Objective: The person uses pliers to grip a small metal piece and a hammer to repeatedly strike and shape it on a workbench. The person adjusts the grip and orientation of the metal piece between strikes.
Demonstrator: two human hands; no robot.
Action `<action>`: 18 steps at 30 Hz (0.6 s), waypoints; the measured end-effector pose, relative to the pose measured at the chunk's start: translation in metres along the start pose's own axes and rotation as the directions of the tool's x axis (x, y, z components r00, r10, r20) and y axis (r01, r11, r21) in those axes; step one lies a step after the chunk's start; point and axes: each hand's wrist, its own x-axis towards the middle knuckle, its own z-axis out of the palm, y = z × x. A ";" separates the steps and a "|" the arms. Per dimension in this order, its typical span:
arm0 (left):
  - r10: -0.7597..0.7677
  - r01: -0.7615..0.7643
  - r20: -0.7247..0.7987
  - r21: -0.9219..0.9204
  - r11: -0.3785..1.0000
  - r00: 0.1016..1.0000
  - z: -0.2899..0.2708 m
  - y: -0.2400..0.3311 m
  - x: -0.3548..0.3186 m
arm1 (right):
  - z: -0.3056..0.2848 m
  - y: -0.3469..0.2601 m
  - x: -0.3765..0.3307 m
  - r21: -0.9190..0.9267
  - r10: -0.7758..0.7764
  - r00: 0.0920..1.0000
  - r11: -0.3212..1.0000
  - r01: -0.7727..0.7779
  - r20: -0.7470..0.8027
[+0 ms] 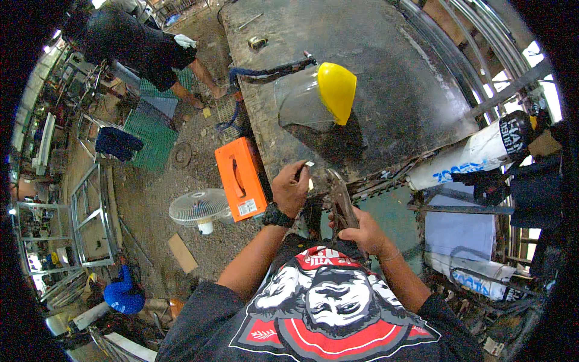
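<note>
My left hand [290, 188], a dark watch on its wrist, is closed in a pinch beside the near edge of a dark metal table. A small whitish piece [309, 164] shows at its fingertips, too small to name. To its right, my right hand [363, 233] is wrapped round a worn metal hand tool [342, 198] that looks like locking pliers, its curved end pointing up toward the table [398, 78]. The tool's lower part is hidden by my fingers. Farther off, a face shield [336, 92] with a yellow crown and clear visor lies on the tabletop.
An orange machine case [241, 178] with a black handle stands left of the table, beside a white fan [202, 208]. A blue-sleeved cable [265, 70] crosses the table edge. White cylinders [464, 158] lie at right. A person [129, 45] stands far left; another in blue [124, 295] is lower left.
</note>
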 end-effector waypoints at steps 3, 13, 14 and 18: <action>-0.105 0.110 0.045 -0.145 0.983 0.993 0.002 0.055 0.008 | -0.018 -0.007 -0.009 0.074 -0.052 0.997 0.996 0.048 0.063; 0.255 -0.227 0.153 -0.176 0.958 0.955 -0.017 0.073 0.018 | -0.033 -0.020 -0.018 0.027 -0.136 0.984 0.991 0.134 0.117; 0.224 -0.178 0.192 -0.230 0.957 0.956 -0.017 0.075 0.017 | -0.037 -0.021 -0.022 0.066 -0.117 0.981 0.992 0.108 0.157; 0.175 0.004 0.307 -0.505 0.863 0.935 -0.021 0.076 0.015 | -0.034 -0.032 -0.032 0.223 -0.080 0.963 0.975 0.022 0.257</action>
